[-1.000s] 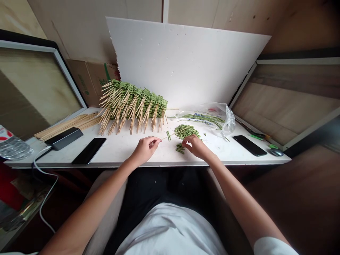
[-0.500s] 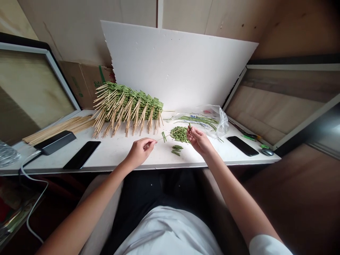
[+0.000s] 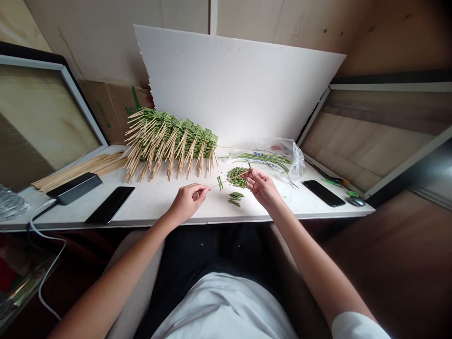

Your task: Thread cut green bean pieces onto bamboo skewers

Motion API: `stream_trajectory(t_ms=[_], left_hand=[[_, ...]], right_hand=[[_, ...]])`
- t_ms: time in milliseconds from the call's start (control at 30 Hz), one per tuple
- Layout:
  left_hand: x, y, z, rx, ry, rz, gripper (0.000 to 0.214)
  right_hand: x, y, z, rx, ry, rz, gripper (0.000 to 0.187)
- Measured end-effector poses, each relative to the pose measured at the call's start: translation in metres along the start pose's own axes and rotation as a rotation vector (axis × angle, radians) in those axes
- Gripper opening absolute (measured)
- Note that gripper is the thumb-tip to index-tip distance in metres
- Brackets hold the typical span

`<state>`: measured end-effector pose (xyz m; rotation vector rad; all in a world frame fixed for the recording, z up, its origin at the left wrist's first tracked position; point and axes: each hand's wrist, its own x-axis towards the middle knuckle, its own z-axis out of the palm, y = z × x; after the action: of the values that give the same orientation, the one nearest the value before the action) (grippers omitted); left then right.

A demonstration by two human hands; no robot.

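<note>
My left hand (image 3: 188,201) pinches a thin bamboo skewer (image 3: 213,186) near one end. Two short green bean pieces (image 3: 220,183) sit crosswise on it, a little beyond my fingertips. My right hand (image 3: 262,187), fingers curled, grips another green bean piece (image 3: 249,165) at the skewer's far end; whether the tip has pierced it I cannot tell. Under the skewer lies a heap of cut green beans (image 3: 236,177), with several loose bean pieces (image 3: 234,202) in front. Behind my left hand stands a large stack of filled bean skewers (image 3: 180,129), sticks facing me.
Bare skewers (image 3: 84,170) lie at the left beside a dark stand (image 3: 75,188) and a phone (image 3: 110,205). Rightward are a clear plastic bag (image 3: 297,162) with long green stems, another phone (image 3: 324,193) and a mouse (image 3: 356,201). A white board (image 3: 240,84) leans behind.
My right hand has shifted slightly left, bringing its bean piece to the skewer's far end. My left hand and the two threaded pieces stay nearly in place.
</note>
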<state>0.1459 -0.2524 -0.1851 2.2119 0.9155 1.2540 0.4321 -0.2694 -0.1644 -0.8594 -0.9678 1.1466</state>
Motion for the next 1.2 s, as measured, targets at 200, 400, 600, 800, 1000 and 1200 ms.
stream_trajectory(t_ms=[200,400,600,800,1000,1200], left_hand=[[0.0,0.0,0.0,0.005,0.001,-0.011,0.026],[0.0,0.0,0.0,0.008,0.003,-0.01,0.027],[0.0,0.0,-0.001,0.04,-0.002,0.0,0.024],[0.0,-0.001,-0.002,0.079,-0.002,0.037,0.025],[-0.001,-0.004,-0.002,0.103,-0.006,0.067,0.026],[-0.001,-0.004,-0.002,0.12,0.009,0.095,0.027]], right_hand=[[-0.001,0.0,0.002,0.015,0.004,0.002,0.037],[-0.001,0.001,0.002,-0.005,0.043,-0.033,0.037],[0.001,0.005,-0.001,-0.057,0.056,-0.087,0.031],[0.001,0.006,-0.001,-0.131,0.068,-0.123,0.03],[-0.002,0.006,0.002,-0.091,0.047,-0.125,0.025],[-0.003,0.011,0.003,-0.123,0.078,-0.184,0.029]])
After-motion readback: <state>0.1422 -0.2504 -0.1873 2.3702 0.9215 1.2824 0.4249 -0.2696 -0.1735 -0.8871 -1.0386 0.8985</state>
